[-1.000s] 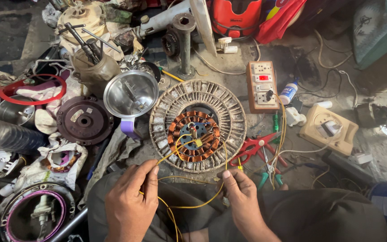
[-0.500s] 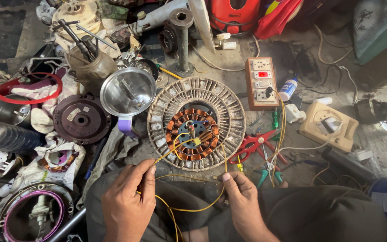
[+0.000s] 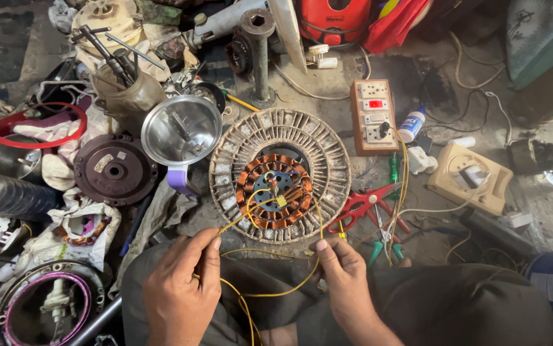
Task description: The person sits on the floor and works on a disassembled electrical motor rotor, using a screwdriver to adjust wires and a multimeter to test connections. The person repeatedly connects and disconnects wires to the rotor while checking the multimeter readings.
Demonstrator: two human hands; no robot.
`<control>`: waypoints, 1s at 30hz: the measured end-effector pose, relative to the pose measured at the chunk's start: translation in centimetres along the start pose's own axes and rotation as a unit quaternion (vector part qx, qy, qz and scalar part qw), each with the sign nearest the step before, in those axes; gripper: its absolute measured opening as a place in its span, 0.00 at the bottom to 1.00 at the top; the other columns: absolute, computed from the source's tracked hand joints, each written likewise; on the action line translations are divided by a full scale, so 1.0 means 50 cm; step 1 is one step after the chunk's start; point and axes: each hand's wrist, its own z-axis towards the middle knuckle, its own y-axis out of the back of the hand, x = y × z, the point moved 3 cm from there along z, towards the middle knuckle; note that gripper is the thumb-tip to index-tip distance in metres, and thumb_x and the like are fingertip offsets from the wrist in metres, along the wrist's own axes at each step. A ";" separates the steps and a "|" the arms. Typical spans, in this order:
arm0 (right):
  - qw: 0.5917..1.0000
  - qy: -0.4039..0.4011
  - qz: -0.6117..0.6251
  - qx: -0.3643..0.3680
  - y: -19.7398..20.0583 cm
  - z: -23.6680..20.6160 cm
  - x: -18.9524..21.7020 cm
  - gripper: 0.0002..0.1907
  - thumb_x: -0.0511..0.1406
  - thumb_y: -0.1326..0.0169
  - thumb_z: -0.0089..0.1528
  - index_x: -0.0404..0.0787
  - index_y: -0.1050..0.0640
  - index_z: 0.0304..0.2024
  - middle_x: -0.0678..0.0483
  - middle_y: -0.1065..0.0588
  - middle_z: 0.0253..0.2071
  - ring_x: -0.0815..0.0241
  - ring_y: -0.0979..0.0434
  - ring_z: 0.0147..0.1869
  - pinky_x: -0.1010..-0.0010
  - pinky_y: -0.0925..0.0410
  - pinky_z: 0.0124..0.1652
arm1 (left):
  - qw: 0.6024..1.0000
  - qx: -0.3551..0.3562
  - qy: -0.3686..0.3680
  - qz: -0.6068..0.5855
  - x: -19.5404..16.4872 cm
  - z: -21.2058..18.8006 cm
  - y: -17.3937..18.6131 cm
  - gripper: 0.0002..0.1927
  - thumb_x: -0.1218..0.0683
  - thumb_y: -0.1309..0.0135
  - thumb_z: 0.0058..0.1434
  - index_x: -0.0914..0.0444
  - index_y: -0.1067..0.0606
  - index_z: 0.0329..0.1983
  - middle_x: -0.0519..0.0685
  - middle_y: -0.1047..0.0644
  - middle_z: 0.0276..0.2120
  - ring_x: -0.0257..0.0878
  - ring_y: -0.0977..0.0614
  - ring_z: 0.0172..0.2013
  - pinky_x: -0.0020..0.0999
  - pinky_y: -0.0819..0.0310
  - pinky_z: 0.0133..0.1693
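Now, with the view having drawn closer, the left hand [image 3: 180, 291] and right hand [image 3: 342, 275] are each pinching shut on the yellow wires [image 3: 270, 204], which are running up to the copper-wound fan stator [image 3: 278, 176] at frame centre, leads apparently taut.

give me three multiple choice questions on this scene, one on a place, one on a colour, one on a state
1. Where do the red-handled pliers lie?
A. right of the round stator
B. inside the steel bowl
C. on the socket board

2. What colour are the wires at the hands?
A. blue
B. yellow
C. white

3. How is the board's indicator light?
A. lit red
B. dark
C. covered with tape

Answers:
1 A, they rest on the floor just right of its rim.
2 B, yellow strands run from the stator to the left hand and right hand.
3 A, it glows red.
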 end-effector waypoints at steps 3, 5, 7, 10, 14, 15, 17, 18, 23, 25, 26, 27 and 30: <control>1.000 0.017 0.000 -0.006 0.003 0.002 0.005 0.15 0.40 0.47 0.67 0.34 0.20 0.37 0.55 0.25 0.25 0.67 0.30 0.26 0.75 0.35 0.28 | 1.000 0.000 0.002 0.003 0.000 0.001 0.000 0.08 0.57 0.38 0.60 0.58 0.19 0.43 0.45 0.21 0.29 0.43 0.19 0.26 0.36 0.27 0.30; 0.999 0.036 -0.004 -0.006 0.004 0.000 0.010 0.14 0.40 0.47 0.67 0.33 0.20 0.37 0.55 0.25 0.26 0.68 0.29 0.27 0.75 0.34 0.29 | 1.000 0.001 0.004 -0.002 -0.001 0.002 -0.001 0.08 0.57 0.38 0.60 0.58 0.19 0.43 0.45 0.21 0.29 0.42 0.19 0.26 0.36 0.27 0.29; 0.997 0.069 0.012 -0.021 0.009 -0.002 0.025 0.13 0.39 0.46 0.67 0.33 0.21 0.38 0.54 0.24 0.27 0.67 0.29 0.27 0.74 0.34 0.29 | 1.000 -0.002 0.001 -0.007 -0.002 0.004 0.000 0.08 0.57 0.38 0.61 0.58 0.19 0.43 0.45 0.20 0.29 0.42 0.19 0.26 0.36 0.27 0.29; 0.995 0.077 -0.020 -0.058 0.035 0.001 0.067 0.14 0.39 0.45 0.65 0.34 0.21 0.45 0.54 0.24 0.28 0.67 0.28 0.28 0.74 0.34 0.29 | 1.000 -0.001 -0.005 -0.012 -0.004 0.005 0.004 0.07 0.57 0.39 0.61 0.58 0.20 0.43 0.45 0.20 0.30 0.43 0.19 0.27 0.36 0.26 0.30; 0.948 0.077 -0.298 -0.081 0.091 0.042 0.169 0.19 0.40 0.43 0.64 0.35 0.21 0.53 0.52 0.19 0.31 0.65 0.23 0.32 0.71 0.29 0.32 | 1.000 0.011 -0.005 -0.025 -0.009 0.009 0.009 0.07 0.58 0.39 0.62 0.59 0.20 0.44 0.47 0.20 0.30 0.44 0.18 0.27 0.36 0.27 0.29; 0.925 0.092 -0.360 -0.079 0.100 0.057 0.194 0.19 0.39 0.43 0.64 0.37 0.20 0.55 0.51 0.19 0.32 0.65 0.22 0.33 0.71 0.29 0.34 | 0.999 0.011 -0.007 -0.034 -0.012 0.010 0.010 0.07 0.58 0.40 0.62 0.60 0.20 0.44 0.47 0.20 0.31 0.44 0.18 0.27 0.36 0.26 0.30; 0.867 0.125 -0.478 -0.069 0.107 0.085 0.236 0.20 0.39 0.43 0.63 0.42 0.19 0.57 0.51 0.18 0.33 0.65 0.20 0.34 0.70 0.28 0.38 | 0.999 0.003 -0.012 -0.044 -0.019 0.013 0.011 0.07 0.58 0.40 0.63 0.60 0.21 0.44 0.48 0.20 0.32 0.46 0.18 0.29 0.36 0.25 0.31; 0.860 0.151 -0.484 -0.054 0.106 0.094 0.249 0.19 0.38 0.44 0.63 0.42 0.20 0.56 0.52 0.18 0.35 0.65 0.20 0.34 0.70 0.28 0.38 | 0.999 -0.002 -0.014 -0.048 -0.022 0.014 0.012 0.07 0.58 0.41 0.63 0.60 0.21 0.44 0.48 0.20 0.33 0.46 0.17 0.30 0.37 0.25 0.31; 0.848 0.185 -0.496 -0.016 0.078 0.122 0.264 0.17 0.35 0.48 0.65 0.47 0.18 0.56 0.52 0.19 0.34 0.61 0.19 0.34 0.70 0.28 0.39 | 0.999 0.008 0.014 -0.044 -0.029 0.020 0.014 0.06 0.58 0.40 0.61 0.60 0.20 0.42 0.49 0.19 0.29 0.47 0.18 0.26 0.38 0.26 0.27; 0.827 0.243 -0.507 0.001 0.067 0.121 0.268 0.18 0.33 0.48 0.64 0.47 0.18 0.56 0.50 0.21 0.35 0.58 0.20 0.37 0.68 0.29 0.41 | 0.999 0.012 0.014 -0.048 -0.029 0.022 0.016 0.07 0.58 0.40 0.61 0.60 0.20 0.42 0.49 0.19 0.29 0.46 0.18 0.26 0.38 0.26 0.27; 0.815 0.270 -0.512 0.007 0.065 0.119 0.270 0.19 0.32 0.49 0.64 0.47 0.18 0.56 0.49 0.23 0.35 0.57 0.21 0.38 0.68 0.29 0.42 | 0.998 0.015 0.012 -0.052 -0.029 0.022 0.016 0.07 0.58 0.40 0.61 0.60 0.21 0.42 0.49 0.19 0.30 0.45 0.17 0.25 0.37 0.25 0.27; 0.813 0.274 -0.514 0.009 0.064 0.119 0.270 0.18 0.32 0.48 0.64 0.47 0.18 0.55 0.50 0.23 0.35 0.56 0.21 0.38 0.67 0.29 0.42 | 0.998 0.017 0.009 -0.056 -0.030 0.022 0.015 0.07 0.58 0.41 0.61 0.60 0.21 0.42 0.49 0.19 0.30 0.44 0.17 0.25 0.37 0.25 0.27; 0.800 0.309 -0.514 0.024 0.062 0.117 0.271 0.16 0.32 0.48 0.64 0.47 0.18 0.54 0.50 0.23 0.37 0.54 0.20 0.40 0.65 0.29 0.43 | 0.998 0.022 0.008 -0.055 -0.030 0.022 0.014 0.07 0.58 0.41 0.61 0.60 0.21 0.43 0.49 0.19 0.30 0.45 0.17 0.25 0.37 0.25 0.26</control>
